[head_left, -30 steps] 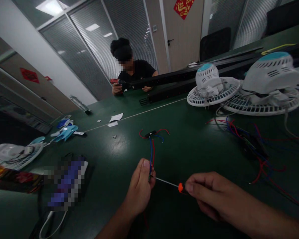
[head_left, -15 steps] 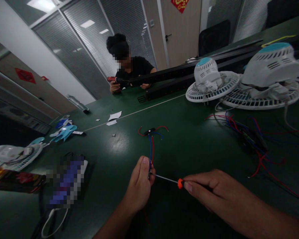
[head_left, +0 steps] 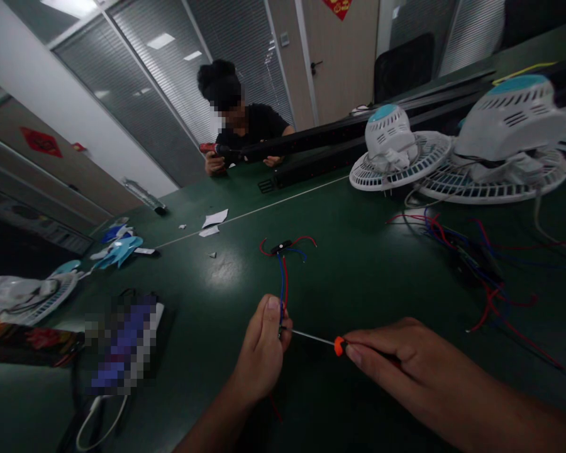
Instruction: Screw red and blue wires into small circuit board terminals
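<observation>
My left hand is closed around a small part with wires on it, mostly hidden by the fingers. Blue and red wires run up from it to a small black module lying on the green table, with short red and blue leads around it. In my right hand is a screwdriver, pinched at its orange and black handle. Its thin metal shaft points left, and the tip meets the part at my left fingers; the exact contact is too small to make out.
Fan housings stand at the right, near a tangle of red and blue wires. Black rails lie at the back, where a co-worker holds a red power tool. Paper scraps and blue fan blades lie left.
The whole view has shifted slightly. Both hands keep their grips, and the screwdriver stays at the small part with almost the same tilt.
</observation>
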Demonstrator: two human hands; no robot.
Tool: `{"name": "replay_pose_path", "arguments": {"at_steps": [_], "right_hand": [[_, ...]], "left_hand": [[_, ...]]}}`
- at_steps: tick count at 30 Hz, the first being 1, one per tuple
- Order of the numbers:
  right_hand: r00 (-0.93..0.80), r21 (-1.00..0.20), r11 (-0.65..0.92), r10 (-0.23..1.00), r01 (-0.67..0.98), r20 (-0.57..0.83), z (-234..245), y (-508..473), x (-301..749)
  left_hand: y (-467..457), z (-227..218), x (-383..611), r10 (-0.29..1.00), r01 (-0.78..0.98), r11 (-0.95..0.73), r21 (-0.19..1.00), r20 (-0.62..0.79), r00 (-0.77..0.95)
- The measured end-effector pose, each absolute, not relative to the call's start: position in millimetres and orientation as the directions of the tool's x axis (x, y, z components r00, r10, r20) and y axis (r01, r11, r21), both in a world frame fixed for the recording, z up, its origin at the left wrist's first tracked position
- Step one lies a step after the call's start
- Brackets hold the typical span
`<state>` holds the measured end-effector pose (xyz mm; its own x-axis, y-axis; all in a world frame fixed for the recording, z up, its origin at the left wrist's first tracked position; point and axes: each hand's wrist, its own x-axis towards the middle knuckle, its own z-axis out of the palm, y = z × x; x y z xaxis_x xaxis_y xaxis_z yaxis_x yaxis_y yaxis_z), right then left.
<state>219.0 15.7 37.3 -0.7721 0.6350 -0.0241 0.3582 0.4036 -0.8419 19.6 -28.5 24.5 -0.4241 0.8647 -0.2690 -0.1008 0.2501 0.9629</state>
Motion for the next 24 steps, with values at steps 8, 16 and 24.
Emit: {"name": "replay_pose_path", "arguments": {"at_steps": [8, 16, 24], "right_hand": [[-0.783, -0.784, 0.533, 0.614, 0.317, 0.101, 33.6, 14.4, 220.0], [-0.804, -0.725, 0.621, 0.573, 0.299, 0.160, 34.5, 15.8, 219.8], [-0.708, -0.772, 0.507, 0.698, 0.382, 0.108, 41.0, 14.5, 221.6]], "left_hand": [[-28.5, 24.4, 19.4, 0.872, -0.073, 0.244, 0.967, -0.252, -0.420], [-29.1, 25.9, 19.4, 0.875, -0.035, 0.252, 0.967, -0.244, -0.419], [-29.9, 21.7, 21.1, 0.842, -0.167, 0.240, 0.956, -0.291, -0.455]]}}
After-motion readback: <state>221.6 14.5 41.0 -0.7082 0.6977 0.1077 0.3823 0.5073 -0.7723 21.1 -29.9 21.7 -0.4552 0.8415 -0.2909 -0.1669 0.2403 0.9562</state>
